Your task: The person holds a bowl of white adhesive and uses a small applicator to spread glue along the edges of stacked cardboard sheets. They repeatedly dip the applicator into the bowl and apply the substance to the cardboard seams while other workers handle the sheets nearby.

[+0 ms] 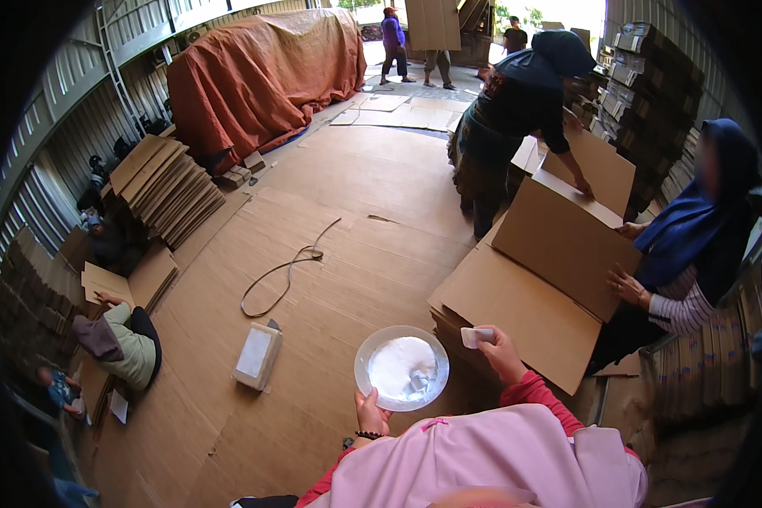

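Observation:
My left hand (371, 413) grips the near-left rim of a round translucent plastic bowl (442, 383). Inside the bowl lies a white powdery or pasty mass (402, 360), with a few whitish lumps or pieces at its right side. Between the fingers of my right hand (505, 357) is a small flat white piece (472, 338), held to the right of the bowl and above a stack of cardboard sheets (516, 313). Whether the piece is a scraper or a scrap cannot be made out.
Two co-workers (525, 102) (694, 229) handle a folded carton (567, 241) on the stack. A wrapped block (258, 356) and a looped strap (290, 264) lie on the cardboard-covered floor (339, 296). Crouching at left is another person (131, 343); an orange tarpaulin (262, 85) covers something behind.

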Available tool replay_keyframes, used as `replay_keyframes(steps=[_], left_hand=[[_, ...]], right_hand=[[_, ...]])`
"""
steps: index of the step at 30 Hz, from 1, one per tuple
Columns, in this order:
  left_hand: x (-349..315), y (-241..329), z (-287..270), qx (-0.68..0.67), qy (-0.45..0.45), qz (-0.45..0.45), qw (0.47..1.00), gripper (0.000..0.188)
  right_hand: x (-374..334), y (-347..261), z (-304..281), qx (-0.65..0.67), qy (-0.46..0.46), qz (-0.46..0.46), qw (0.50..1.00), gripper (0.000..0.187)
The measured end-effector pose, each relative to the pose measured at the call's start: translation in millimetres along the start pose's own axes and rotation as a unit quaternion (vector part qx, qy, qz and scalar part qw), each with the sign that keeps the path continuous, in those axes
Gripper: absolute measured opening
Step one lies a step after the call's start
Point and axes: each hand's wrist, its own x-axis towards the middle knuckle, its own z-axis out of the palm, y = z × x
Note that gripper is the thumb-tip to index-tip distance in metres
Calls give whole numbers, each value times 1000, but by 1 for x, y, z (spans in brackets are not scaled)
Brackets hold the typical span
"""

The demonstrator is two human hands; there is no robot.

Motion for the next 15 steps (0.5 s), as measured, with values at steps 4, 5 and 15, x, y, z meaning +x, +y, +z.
replay_keyframes(steps=[4, 5, 15], left_hand=[[-1, 2, 6, 12, 6, 7, 1000, 32], [-1, 0, 7, 14, 0, 11, 1000, 35], [-1, -9, 7, 33, 36, 19, 999, 29]], right_hand=[[9, 28, -14, -128, 77, -73, 986, 28], [11, 37, -23, -183, 105, -43, 976, 30], [46, 96, -55, -281, 153, -93, 943, 28]])
